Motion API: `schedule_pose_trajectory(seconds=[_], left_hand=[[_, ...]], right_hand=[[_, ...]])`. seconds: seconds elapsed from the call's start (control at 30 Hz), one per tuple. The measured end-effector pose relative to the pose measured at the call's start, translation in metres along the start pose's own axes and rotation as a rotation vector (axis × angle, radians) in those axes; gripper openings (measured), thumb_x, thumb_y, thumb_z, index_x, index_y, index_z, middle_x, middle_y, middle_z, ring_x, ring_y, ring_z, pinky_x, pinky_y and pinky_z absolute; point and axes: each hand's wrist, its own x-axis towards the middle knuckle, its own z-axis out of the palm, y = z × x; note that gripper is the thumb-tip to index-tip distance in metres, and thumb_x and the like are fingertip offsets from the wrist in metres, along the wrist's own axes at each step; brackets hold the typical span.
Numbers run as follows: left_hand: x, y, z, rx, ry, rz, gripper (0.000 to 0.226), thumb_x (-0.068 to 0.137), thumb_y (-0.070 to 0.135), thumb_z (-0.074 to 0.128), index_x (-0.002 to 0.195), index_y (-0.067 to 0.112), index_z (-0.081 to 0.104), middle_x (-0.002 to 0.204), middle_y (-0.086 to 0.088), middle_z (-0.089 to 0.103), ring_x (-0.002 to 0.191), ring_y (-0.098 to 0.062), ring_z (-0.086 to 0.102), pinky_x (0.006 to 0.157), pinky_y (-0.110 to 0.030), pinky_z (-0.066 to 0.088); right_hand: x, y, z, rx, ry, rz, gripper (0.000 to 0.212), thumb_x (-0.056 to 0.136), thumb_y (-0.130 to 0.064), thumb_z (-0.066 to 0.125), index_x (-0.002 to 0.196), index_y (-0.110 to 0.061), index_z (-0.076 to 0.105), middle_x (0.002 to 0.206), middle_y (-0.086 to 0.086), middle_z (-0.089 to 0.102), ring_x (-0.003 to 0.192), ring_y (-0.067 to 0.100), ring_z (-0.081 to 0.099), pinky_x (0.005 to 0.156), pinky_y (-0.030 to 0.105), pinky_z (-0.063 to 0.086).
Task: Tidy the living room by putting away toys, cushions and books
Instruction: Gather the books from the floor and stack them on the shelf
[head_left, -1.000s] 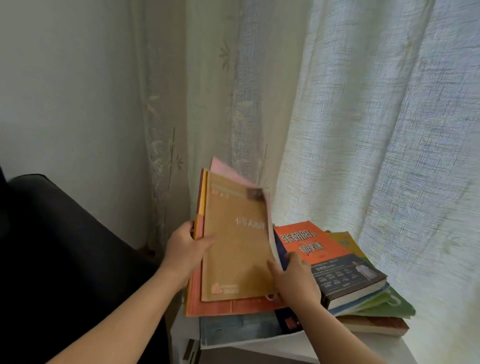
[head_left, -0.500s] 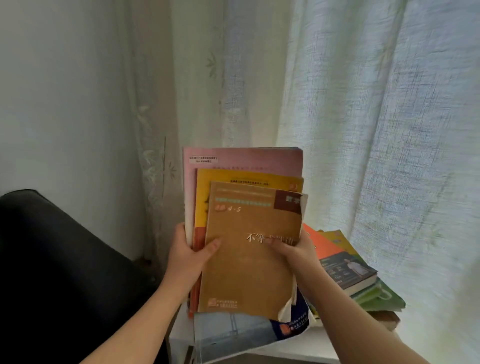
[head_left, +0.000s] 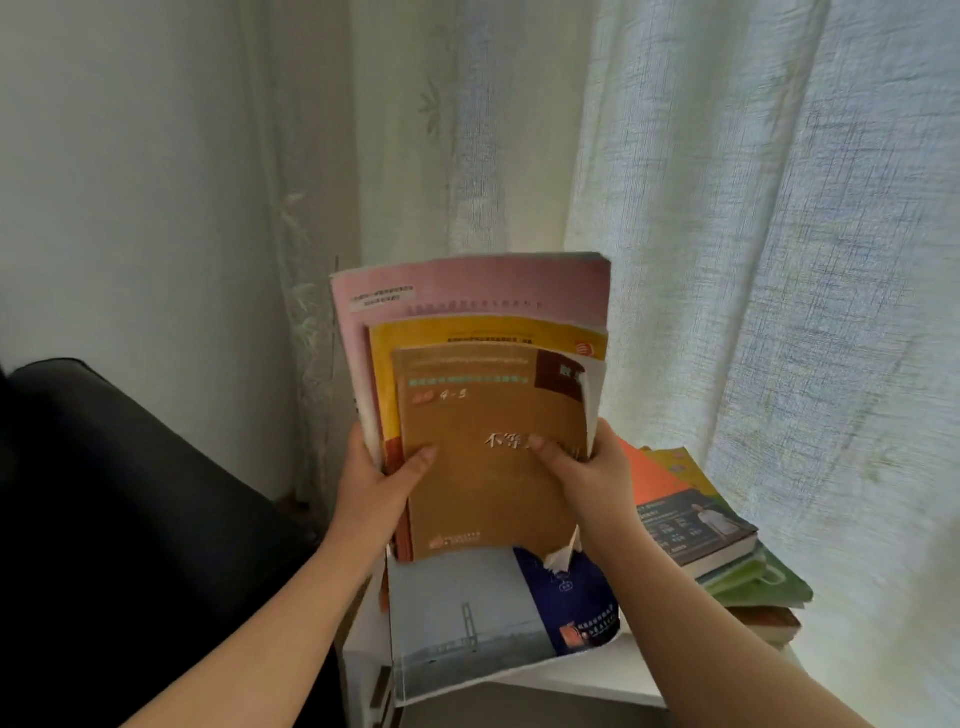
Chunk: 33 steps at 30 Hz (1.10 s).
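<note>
my single view is the wide-angle head camera, facing forward and down into the room corner, sitting close to the left hand (head_left: 376, 486) and right hand (head_left: 592, 478) gripping the upright books (head_left: 483, 410), with the white surface (head_left: 597, 675) at the bottom edge and the curtain (head_left: 727, 260) just behind.

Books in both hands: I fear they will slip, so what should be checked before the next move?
1. Grip of the left hand on the books' left edge, thumb on the brown book: ok.
2. Grip of the right hand on the brown book's right edge: ok.
3. Edges squared: not ok; pink book, yellow book and brown book are staggered.
4. Brown book's cover whole: not ok; its lower right corner is torn.
5. Blue book below held too: cannot tell.
6. Stack on the table lies flat: ok.
</note>
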Motion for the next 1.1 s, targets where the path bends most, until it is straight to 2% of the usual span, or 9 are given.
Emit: schedule_pose_trajectory(seconds=[0.1, 0.27, 0.4, 0.53, 0.63, 0.73, 0.83, 0.9, 1.1], left_hand=[[0.001, -0.011, -0.007, 0.054, -0.069, -0.124, 0.043, 0.080, 0.018, 0.069, 0.113, 0.035, 0.047, 0.109, 0.008, 0.062, 0.101, -0.011, 0.060, 0.086, -0.035, 0.051], [-0.002, -0.014, 0.000, 0.232, -0.084, -0.108, 0.031, 0.088, 0.024, 0.062, 0.117, 0.028, 0.051, 0.105, 0.008, 0.064, 0.092, -0.005, 0.060, 0.080, -0.026, 0.050], [0.015, -0.015, 0.005, 0.258, -0.066, -0.336, 0.039, 0.088, 0.025, 0.062, 0.122, 0.021, 0.044, 0.115, -0.006, 0.060, 0.100, -0.023, 0.061, 0.089, -0.042, 0.052], [0.007, -0.041, 0.014, 0.808, -0.103, -0.588, 0.060, 0.091, 0.024, 0.053, 0.142, 0.010, 0.025, 0.130, -0.014, 0.050, 0.111, -0.029, 0.056, 0.093, -0.037, 0.049], [-0.005, -0.043, 0.030, 1.247, -0.222, -0.455, 0.064, 0.096, 0.028, 0.040, 0.148, 0.026, 0.004, 0.151, -0.014, 0.019, 0.132, -0.033, 0.033, 0.104, -0.042, 0.033], [-0.007, -0.036, 0.048, 1.473, -0.430, -0.148, 0.062, 0.095, 0.010, 0.034, 0.147, 0.038, 0.015, 0.158, -0.001, -0.010, 0.145, -0.033, -0.002, 0.116, -0.051, 0.010], [-0.014, -0.038, 0.077, 1.343, -0.715, -0.149, 0.060, 0.094, 0.009, 0.035, 0.146, 0.036, 0.021, 0.157, -0.001, 0.012, 0.143, -0.028, 0.016, 0.116, -0.049, 0.018], [-0.014, -0.037, 0.092, 1.362, -0.737, -0.160, 0.056, 0.094, 0.017, 0.037, 0.146, 0.030, 0.021, 0.151, -0.007, 0.026, 0.138, -0.029, 0.027, 0.113, -0.047, 0.023], [-0.014, -0.036, 0.101, 1.256, -0.611, -0.225, 0.048, 0.091, 0.030, 0.043, 0.138, 0.025, 0.035, 0.142, -0.004, 0.039, 0.129, -0.026, 0.038, 0.107, -0.043, 0.032]], right_hand=[[-0.002, 0.011, 0.002, 0.001, -0.050, 0.104, 0.036, 0.074, -0.014, 0.078, 0.097, -0.029, 0.054, 0.099, -0.001, 0.066, 0.091, 0.018, 0.064, 0.079, 0.038, 0.055], [-0.009, 0.025, -0.003, -0.147, 0.061, 0.105, 0.026, 0.082, -0.017, 0.069, 0.096, -0.031, 0.052, 0.096, -0.007, 0.063, 0.092, 0.020, 0.062, 0.080, 0.038, 0.052], [-0.006, 0.019, -0.011, -0.366, 0.060, 0.148, 0.032, 0.085, -0.025, 0.067, 0.105, -0.019, 0.044, 0.090, -0.009, 0.056, 0.086, 0.017, 0.056, 0.073, 0.031, 0.048], [-0.008, 0.030, -0.017, -0.712, -0.086, 0.303, 0.027, 0.091, -0.020, 0.055, 0.116, -0.011, 0.053, 0.110, 0.003, 0.058, 0.092, 0.016, 0.052, 0.080, 0.028, 0.045], [-0.014, 0.029, -0.023, -0.908, -0.003, 0.191, 0.027, 0.093, -0.023, 0.049, 0.117, -0.016, 0.058, 0.119, 0.002, 0.059, 0.106, 0.018, 0.052, 0.092, 0.032, 0.044], [-0.020, 0.026, -0.043, -1.172, 0.030, 0.182, 0.036, 0.093, -0.026, 0.044, 0.128, -0.026, 0.049, 0.132, -0.002, 0.050, 0.125, 0.021, 0.039, 0.103, 0.037, 0.030], [-0.027, 0.036, -0.069, -1.354, -0.154, 0.283, 0.055, 0.093, -0.045, 0.040, 0.144, -0.032, 0.025, 0.155, -0.001, 0.021, 0.144, 0.024, 0.011, 0.115, 0.045, 0.010], [-0.030, 0.040, -0.081, -1.396, -0.175, 0.301, 0.066, 0.093, -0.056, 0.035, 0.149, -0.031, 0.011, 0.159, 0.001, 0.005, 0.146, 0.024, -0.002, 0.117, 0.045, 0.006], [-0.022, 0.037, -0.078, -1.619, -0.217, 0.269, 0.066, 0.098, -0.041, 0.039, 0.149, -0.011, 0.011, 0.148, 0.023, 0.027, 0.139, 0.038, 0.024, 0.106, 0.041, 0.035]])
